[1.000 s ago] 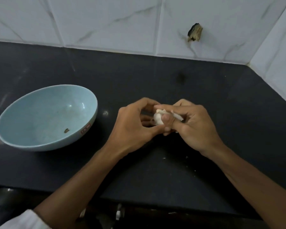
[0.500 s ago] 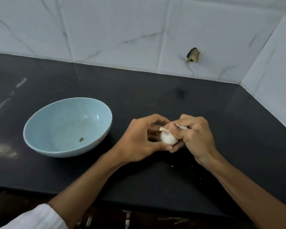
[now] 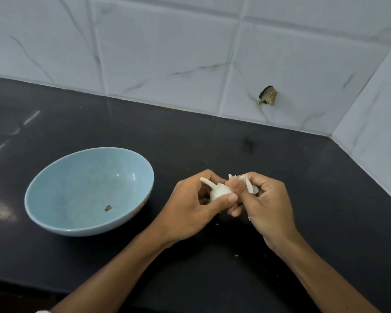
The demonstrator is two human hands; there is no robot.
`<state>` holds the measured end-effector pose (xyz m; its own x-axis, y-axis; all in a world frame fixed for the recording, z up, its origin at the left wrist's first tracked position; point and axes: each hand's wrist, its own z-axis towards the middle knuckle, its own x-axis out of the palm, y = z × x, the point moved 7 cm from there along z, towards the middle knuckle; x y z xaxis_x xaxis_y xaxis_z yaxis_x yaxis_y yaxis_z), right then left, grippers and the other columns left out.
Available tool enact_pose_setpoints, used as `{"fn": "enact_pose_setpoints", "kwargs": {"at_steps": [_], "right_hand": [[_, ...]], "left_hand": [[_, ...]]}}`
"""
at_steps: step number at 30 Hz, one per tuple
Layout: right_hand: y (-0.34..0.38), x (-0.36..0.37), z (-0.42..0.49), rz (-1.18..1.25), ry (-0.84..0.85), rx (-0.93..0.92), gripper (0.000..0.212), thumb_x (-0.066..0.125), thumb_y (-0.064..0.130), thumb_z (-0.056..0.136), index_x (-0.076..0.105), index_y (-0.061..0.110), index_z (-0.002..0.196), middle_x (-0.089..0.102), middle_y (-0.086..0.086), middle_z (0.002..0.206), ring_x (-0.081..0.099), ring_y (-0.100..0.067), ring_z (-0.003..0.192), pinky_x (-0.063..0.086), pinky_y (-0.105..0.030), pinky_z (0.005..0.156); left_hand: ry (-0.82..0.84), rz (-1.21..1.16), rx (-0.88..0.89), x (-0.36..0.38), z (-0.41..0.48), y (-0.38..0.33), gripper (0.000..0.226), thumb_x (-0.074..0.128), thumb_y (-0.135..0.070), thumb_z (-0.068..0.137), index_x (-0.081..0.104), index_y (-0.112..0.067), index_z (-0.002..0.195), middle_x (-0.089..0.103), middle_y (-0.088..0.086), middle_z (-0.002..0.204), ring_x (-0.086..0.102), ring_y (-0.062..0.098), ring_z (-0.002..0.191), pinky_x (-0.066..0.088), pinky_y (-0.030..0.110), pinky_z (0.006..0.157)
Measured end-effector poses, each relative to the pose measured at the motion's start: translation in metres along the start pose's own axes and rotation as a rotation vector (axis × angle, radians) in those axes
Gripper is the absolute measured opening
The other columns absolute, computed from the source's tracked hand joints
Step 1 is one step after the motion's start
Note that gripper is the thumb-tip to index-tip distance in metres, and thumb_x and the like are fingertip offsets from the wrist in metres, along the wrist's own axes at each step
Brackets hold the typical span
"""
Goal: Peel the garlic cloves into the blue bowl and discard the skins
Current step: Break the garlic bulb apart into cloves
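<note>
Counter (image 3: 280,166) — one blue bowl (image 3: 77,188), one garlic (image 3: 219,192) in left grip (image 3: 190,211), skin (image 3: 248,186) in right grip (image 3: 269,204)

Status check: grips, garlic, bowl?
Left grip holds garlic. Right grip pinches loose skin. Blue bowl: no cloves, one dark fleck. Nothing in the way.

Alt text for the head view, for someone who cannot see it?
The left hand holds white garlic while the right hand pinches its peeled-back skin, over a black counter. A blue bowl stands to the left, holding a small brown scrap.
</note>
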<state>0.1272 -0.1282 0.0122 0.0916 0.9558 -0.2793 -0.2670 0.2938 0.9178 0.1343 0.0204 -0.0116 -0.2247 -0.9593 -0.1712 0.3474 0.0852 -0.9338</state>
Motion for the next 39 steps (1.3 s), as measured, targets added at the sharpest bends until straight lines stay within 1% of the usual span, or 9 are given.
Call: {"fn": "enact_pose_setpoints", "kwargs": {"at_steps": [3, 7, 10, 13, 16, 22, 27, 35, 39], "right_hand": [[-0.006, -0.005, 0.003, -0.027, -0.041, 0.044, 0.02, 0.065, 0.027, 0.095, 0.075, 0.017, 0.082, 0.068, -0.002, 0.057, 0.06, -0.01, 0.045, 0.047, -0.018, 0.049], [-0.016, -0.021, 0.006, -0.086, -0.097, 0.127, 0.022, 0.062, 0.026, 0.099, 0.074, 0.019, 0.083, 0.062, 0.0, 0.051, 0.053, -0.004, 0.044, 0.044, -0.018, 0.054], [-0.01, -0.025, 0.007, -0.293, -0.081, 0.025, 0.021, 0.063, 0.024, 0.099, 0.073, 0.02, 0.081, 0.064, -0.001, 0.054, 0.058, -0.004, 0.045, 0.045, -0.016, 0.051], [-0.003, -0.025, 0.007, -0.514, -0.139, -0.142, 0.022, 0.067, 0.022, 0.095, 0.069, 0.017, 0.074, 0.061, 0.003, 0.064, 0.06, -0.012, 0.059, 0.047, -0.024, 0.056], [0.0, -0.021, 0.007, -0.62, -0.085, -0.181, 0.014, 0.07, 0.017, 0.089, 0.074, 0.023, 0.077, 0.063, 0.012, 0.075, 0.059, -0.007, 0.078, 0.041, -0.013, 0.062], [0.001, -0.027, 0.006, -0.16, -0.071, -0.084, 0.023, 0.067, 0.016, 0.092, 0.074, 0.031, 0.108, 0.067, 0.019, 0.115, 0.059, 0.007, 0.111, 0.047, -0.013, 0.088], [0.003, -0.003, 0.005, -0.034, 0.156, -0.05, 0.034, 0.056, 0.042, 0.095, 0.073, 0.025, 0.12, 0.073, 0.01, 0.116, 0.069, -0.004, 0.105, 0.056, -0.021, 0.083], [0.002, -0.002, 0.002, 0.16, 0.156, 0.027, 0.023, 0.067, 0.027, 0.091, 0.074, 0.016, 0.11, 0.078, 0.004, 0.099, 0.075, -0.012, 0.091, 0.057, -0.021, 0.076], [-0.006, -0.001, 0.0, 0.124, 0.141, 0.084, 0.021, 0.072, 0.031, 0.088, 0.072, 0.018, 0.104, 0.078, 0.005, 0.099, 0.074, -0.012, 0.094, 0.059, -0.035, 0.088]], "left_hand": [[0.0, 0.014, 0.04, -0.002, 0.002, -0.001, 0.032, 0.081, -0.04, 0.081, 0.069, -0.022, 0.105, 0.07, 0.001, 0.107, 0.07, 0.026, 0.101, 0.06, 0.05, 0.084], [0.029, -0.119, 0.0, -0.001, 0.002, 0.002, 0.046, 0.088, -0.009, 0.077, 0.062, -0.016, 0.114, 0.07, 0.003, 0.11, 0.071, 0.026, 0.102, 0.06, 0.05, 0.087], [0.029, -0.12, 0.005, -0.001, 0.001, 0.001, 0.038, 0.087, -0.007, 0.078, 0.065, -0.009, 0.109, 0.072, 0.004, 0.113, 0.071, 0.026, 0.104, 0.06, 0.05, 0.09], [-0.024, -0.167, -0.002, -0.003, 0.0, 0.0, 0.031, 0.084, -0.013, 0.08, 0.07, -0.011, 0.107, 0.07, 0.003, 0.118, 0.071, 0.022, 0.105, 0.059, 0.04, 0.093], [-0.052, -0.225, -0.016, -0.005, 0.0, 0.001, 0.031, 0.077, -0.017, 0.082, 0.071, -0.014, 0.113, 0.069, 0.007, 0.117, 0.071, 0.021, 0.103, 0.058, 0.036, 0.091], [-0.056, -0.285, -0.059, -0.005, 0.002, 0.005, 0.035, 0.076, -0.01, 0.087, 0.058, -0.006, 0.117, 0.074, 0.007, 0.116, 0.071, 0.025, 0.109, 0.059, 0.04, 0.094], [-0.073, -0.26, -0.015, -0.006, 0.002, 0.003, 0.031, 0.076, -0.017, 0.085, 0.069, -0.004, 0.113, 0.07, 0.011, 0.119, 0.07, 0.028, 0.108, 0.058, 0.041, 0.095], [-0.14, -0.166, -0.034, -0.008, 0.002, -0.001, 0.036, 0.072, -0.034, 0.086, 0.064, -0.017, 0.117, 0.073, 0.001, 0.107, 0.074, 0.022, 0.098, 0.06, 0.037, 0.084], [-0.087, -0.02, -0.013, -0.004, 0.001, -0.006, 0.042, 0.084, -0.036, 0.074, 0.07, -0.019, 0.109, 0.077, -0.003, 0.1, 0.075, 0.015, 0.093, 0.06, 0.027, 0.081]]}}
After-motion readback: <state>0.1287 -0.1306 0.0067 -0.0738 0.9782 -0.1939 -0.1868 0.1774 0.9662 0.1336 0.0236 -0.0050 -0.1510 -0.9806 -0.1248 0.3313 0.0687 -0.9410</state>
